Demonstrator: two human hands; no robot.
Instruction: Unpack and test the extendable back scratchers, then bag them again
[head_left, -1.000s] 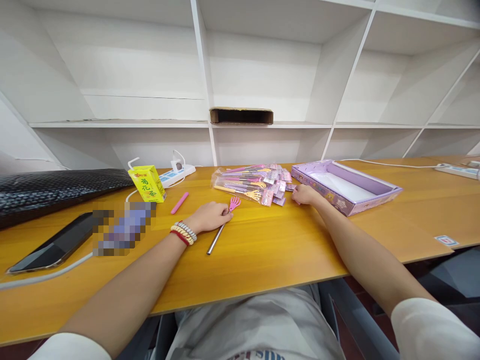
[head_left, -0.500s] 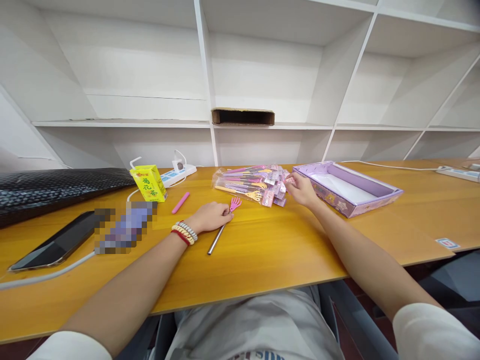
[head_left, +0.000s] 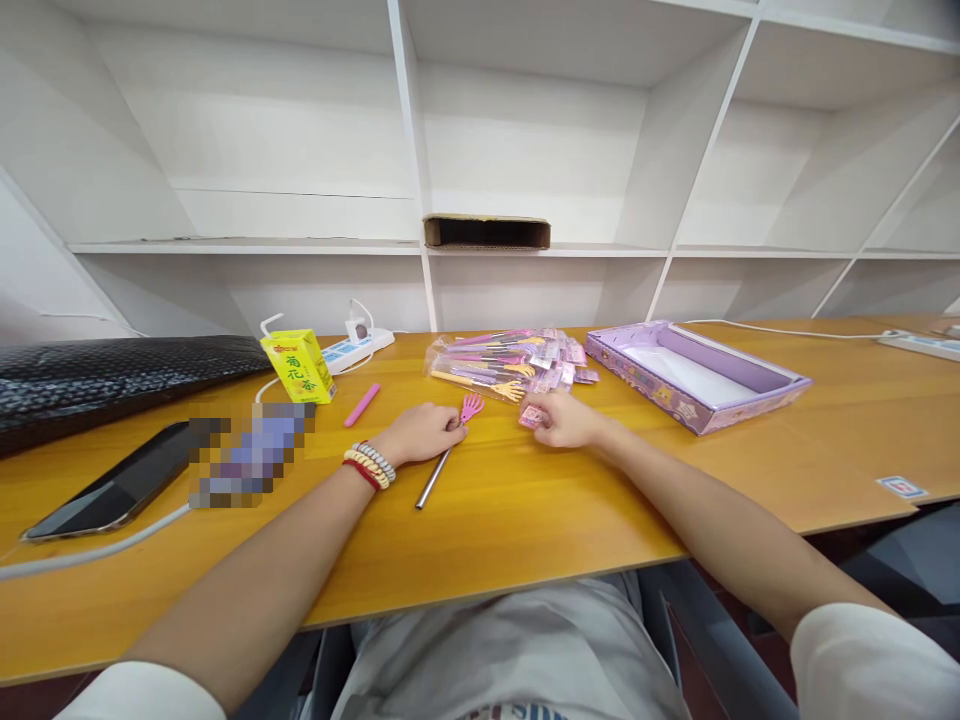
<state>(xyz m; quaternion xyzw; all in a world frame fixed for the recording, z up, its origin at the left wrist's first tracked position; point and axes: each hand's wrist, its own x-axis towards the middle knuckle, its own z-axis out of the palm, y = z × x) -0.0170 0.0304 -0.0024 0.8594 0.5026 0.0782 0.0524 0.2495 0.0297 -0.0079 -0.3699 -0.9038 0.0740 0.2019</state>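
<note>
My left hand (head_left: 425,433) is closed around a back scratcher (head_left: 433,480) with a pink claw head and a metal rod, resting at the table's middle. To its right, my right hand (head_left: 568,419) pinches a small pink printed card (head_left: 532,416) just above the tabletop. Right behind both hands lies a heap of back scratchers in clear wrappers (head_left: 487,362), with yellow, pink and purple claws and printed cards at their right ends. A loose pink handle (head_left: 362,405) lies on the table left of my left hand.
A purple open box (head_left: 671,396) stands at the right. On the left are a yellow drink carton (head_left: 300,367), a power strip (head_left: 360,350), a black phone (head_left: 112,480) and a blurred device with a cable. White shelves hold a cardboard box (head_left: 487,234).
My right hand has moved left and nearer to me, from the heap's right end, with the pink card in its fingers. My left hand has stayed in place on the back scratcher.
</note>
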